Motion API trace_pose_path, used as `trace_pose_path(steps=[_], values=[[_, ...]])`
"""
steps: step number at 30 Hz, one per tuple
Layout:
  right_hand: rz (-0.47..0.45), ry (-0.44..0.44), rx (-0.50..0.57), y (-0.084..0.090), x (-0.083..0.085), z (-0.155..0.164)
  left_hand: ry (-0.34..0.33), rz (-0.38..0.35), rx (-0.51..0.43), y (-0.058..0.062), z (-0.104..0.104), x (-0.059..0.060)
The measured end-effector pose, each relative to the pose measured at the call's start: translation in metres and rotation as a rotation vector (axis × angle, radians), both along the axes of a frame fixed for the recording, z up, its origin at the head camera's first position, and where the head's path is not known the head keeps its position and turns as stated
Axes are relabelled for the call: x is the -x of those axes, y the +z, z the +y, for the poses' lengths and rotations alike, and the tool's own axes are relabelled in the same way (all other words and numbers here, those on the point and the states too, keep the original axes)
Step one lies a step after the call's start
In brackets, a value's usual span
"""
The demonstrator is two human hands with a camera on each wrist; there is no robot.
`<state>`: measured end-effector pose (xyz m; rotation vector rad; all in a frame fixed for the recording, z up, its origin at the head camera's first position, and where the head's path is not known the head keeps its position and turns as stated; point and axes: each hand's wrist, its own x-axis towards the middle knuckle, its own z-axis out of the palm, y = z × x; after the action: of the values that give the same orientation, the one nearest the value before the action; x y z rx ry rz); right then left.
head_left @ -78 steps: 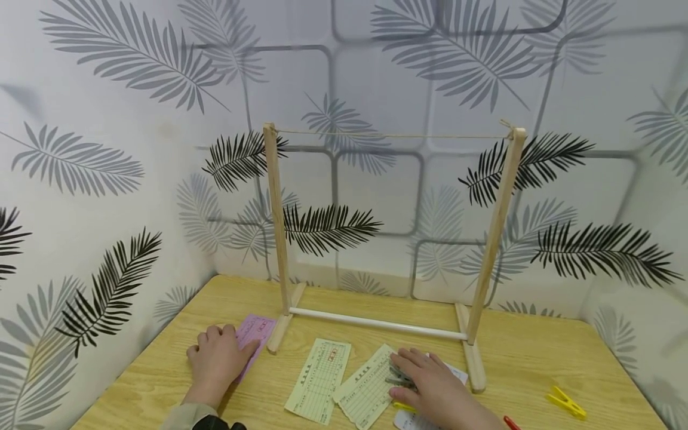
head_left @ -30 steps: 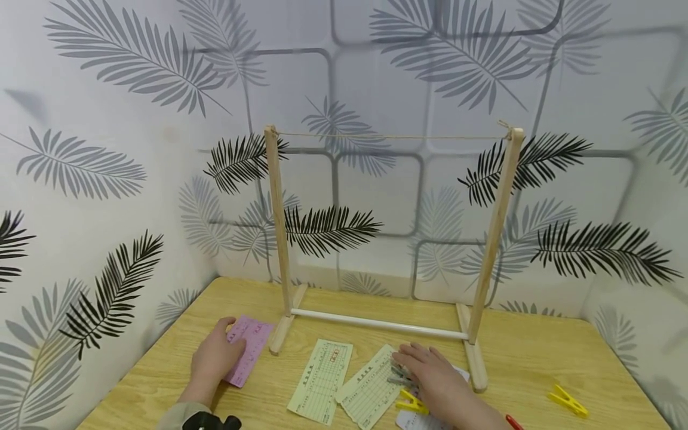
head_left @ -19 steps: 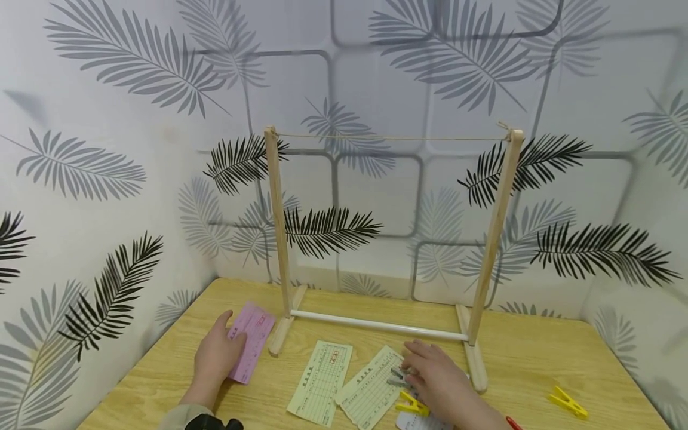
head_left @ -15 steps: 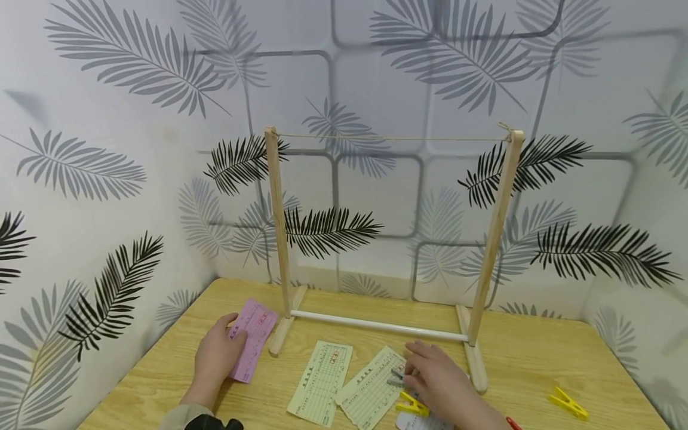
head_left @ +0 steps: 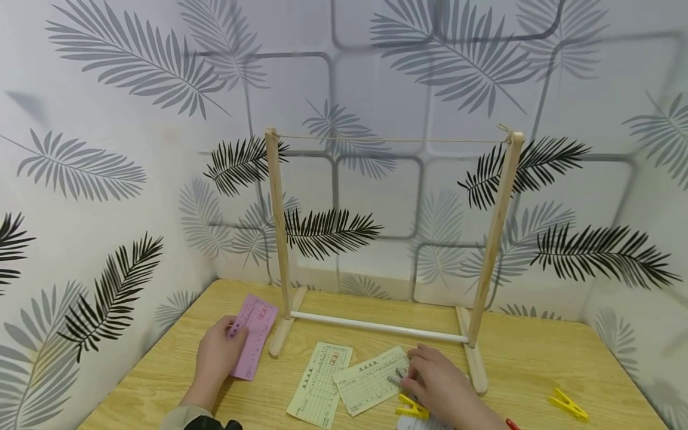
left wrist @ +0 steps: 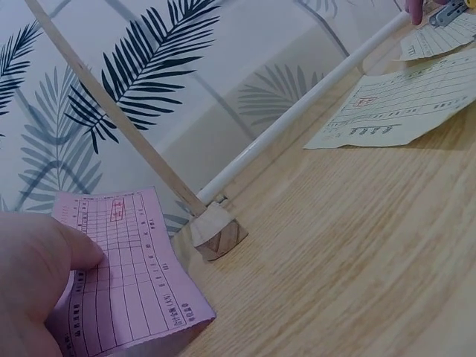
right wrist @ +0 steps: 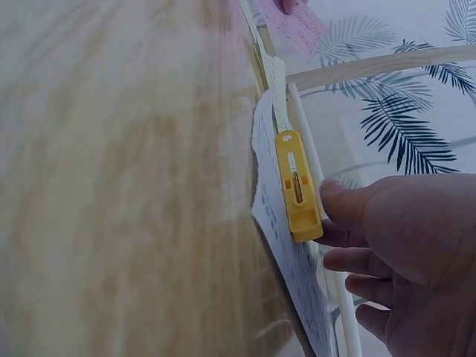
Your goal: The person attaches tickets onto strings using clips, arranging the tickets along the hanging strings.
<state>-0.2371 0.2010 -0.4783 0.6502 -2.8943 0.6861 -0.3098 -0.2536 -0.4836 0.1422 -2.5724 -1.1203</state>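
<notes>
My left hand (head_left: 217, 349) pinches a pink receipt slip (head_left: 258, 325) near its left edge, thumb on top. In the left wrist view the pink slip (left wrist: 130, 260) is tilted up, with its lower corner curling. My right hand (head_left: 438, 379) is curled at a grey clothespin (head_left: 396, 377), its fingertips right at the clothespin's end. Under that clothespin lies a pale yellow slip (head_left: 365, 385). A yellow clothespin (head_left: 412, 407) lies just below my right thumb. In the right wrist view this yellow clothespin (right wrist: 299, 186) hides part of my fingertips.
A second pale yellow slip (head_left: 319, 382) lies left of the first. A white slip (head_left: 419, 423) shows below the right hand. Behind stands a wooden frame (head_left: 497, 239) with a string (head_left: 392, 140) and white bottom rod (head_left: 376, 326). Another yellow clothespin (head_left: 568, 405) lies right.
My left hand has brought the pink slip up off the table and tilted it. My right fingers have drawn back and curled. The pale yellow slip beneath has turned clockwise.
</notes>
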Motion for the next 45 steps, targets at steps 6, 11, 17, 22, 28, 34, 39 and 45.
trace_pose_path(steps=[6,11,17,22,28,34,39,45], values=[[0.152,0.085,-0.045,-0.006,0.004,0.007,-0.021,0.02,-0.114,0.001,0.0,0.001],[0.113,0.188,-0.06,-0.006,0.004,0.012,-0.054,0.038,-0.197,0.003,0.004,0.002],[0.056,0.282,-0.023,-0.005,0.009,0.015,-0.11,0.043,-0.289,0.006,0.01,0.004],[0.002,0.282,0.013,-0.004,0.013,0.017,-0.145,0.028,-0.345,0.01,0.015,0.003],[-0.048,0.25,0.04,-0.003,0.016,0.014,-0.17,0.026,-0.39,0.012,0.018,-0.001],[-0.046,0.216,0.038,-0.006,0.017,0.012,-0.204,0.041,-0.428,0.011,0.022,-0.002],[-0.034,0.205,0.055,-0.008,0.017,0.012,-0.223,0.049,-0.423,0.011,0.026,-0.003],[-0.033,0.191,0.064,-0.005,0.017,0.013,-0.197,0.061,-0.368,0.013,0.03,-0.004]])
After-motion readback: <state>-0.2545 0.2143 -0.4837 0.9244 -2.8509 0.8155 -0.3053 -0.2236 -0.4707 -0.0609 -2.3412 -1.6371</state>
